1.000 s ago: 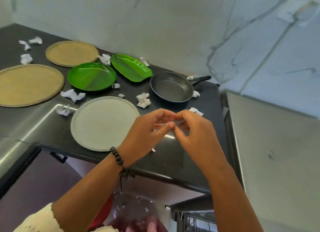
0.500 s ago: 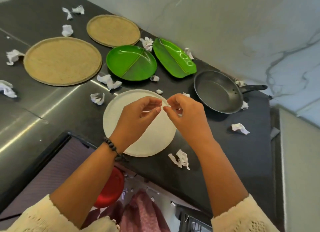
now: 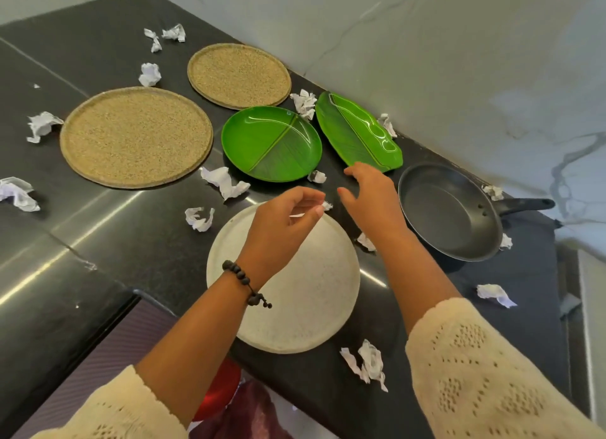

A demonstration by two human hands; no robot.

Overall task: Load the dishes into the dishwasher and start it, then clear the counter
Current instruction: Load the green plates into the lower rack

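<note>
My left hand [image 3: 282, 222] hovers over the far edge of a white round plate [image 3: 295, 307] and pinches a small white paper scrap [image 3: 326, 205] between thumb and forefinger. My right hand [image 3: 370, 196] is apart from it, fingers spread and holding nothing, above the dark counter [image 3: 131, 242] between a green leaf-shaped plate [image 3: 357, 130] and a black frying pan [image 3: 449, 212]. A green round plate [image 3: 269, 143] lies behind the white one. Two tan woven round plates [image 3: 134, 137] [image 3: 239, 74] lie further left.
Several crumpled paper bits litter the counter, such as one [image 3: 226, 181] left of the green round plate and one [image 3: 367, 363] near the front edge. A marble wall [image 3: 459, 61] runs behind. Below the counter edge, something red [image 3: 219, 386] shows.
Both hands were pinched together over the white plate. Now my right hand has let go and moved away to the right with fingers spread; my left hand still holds the scrap.
</note>
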